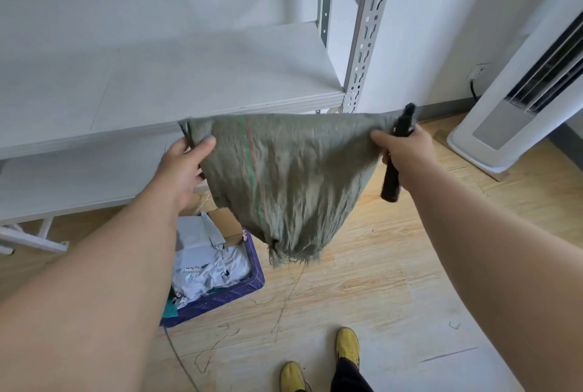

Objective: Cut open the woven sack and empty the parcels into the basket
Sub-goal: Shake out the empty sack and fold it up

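Held up at frame center, the woven sack (284, 177) hangs limp and light, each top corner pinched, left hand (183, 170) bare, right hand (405, 155) also gripping a black cutter (394, 158), above-right of the parcel-filled basket (249, 278).

Both arms extended fwd. Left hand (186, 167) pinches left corner of grey-green woven sack (284, 183); right hand (405, 152) grips right corner plus black tool (394, 164).

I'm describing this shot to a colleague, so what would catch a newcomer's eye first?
The limp grey-green woven sack hangs mid-frame, held up by its corners: left hand on one, right hand on the other, along with a black tool. Lower left, a blue basket holds white parcels.
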